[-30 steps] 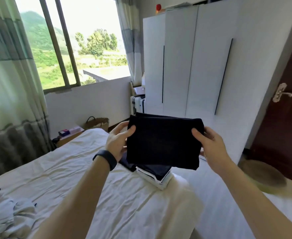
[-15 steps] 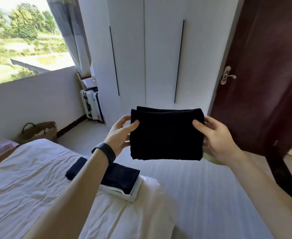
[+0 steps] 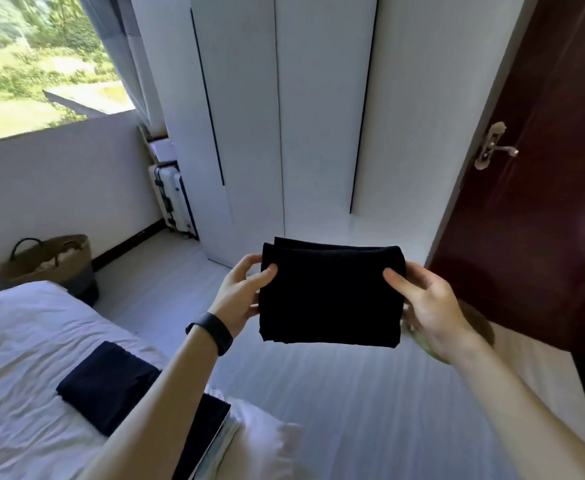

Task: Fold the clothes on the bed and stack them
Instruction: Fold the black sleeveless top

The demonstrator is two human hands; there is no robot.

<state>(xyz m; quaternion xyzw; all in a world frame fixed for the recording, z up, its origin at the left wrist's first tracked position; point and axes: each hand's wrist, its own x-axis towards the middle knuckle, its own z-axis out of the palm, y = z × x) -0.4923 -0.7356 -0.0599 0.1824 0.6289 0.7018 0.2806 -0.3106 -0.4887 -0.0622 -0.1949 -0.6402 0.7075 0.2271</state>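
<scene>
folded dark garment held up between my two hands, out over the floor beyond the bed.

my left hand pinches its left edge, my right hand its right edge; it hangs flat facing me, long axis side to side, fold uppermost. the stack lies on the bed, lower left.

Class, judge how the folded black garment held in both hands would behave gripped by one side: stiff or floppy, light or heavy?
Probably floppy: the folded black garment shows soft stacked layers, and the left hand and right hand each pinch a side. Held by one side, it would likely droop open. Likely light: mere pinches carry it.
</scene>
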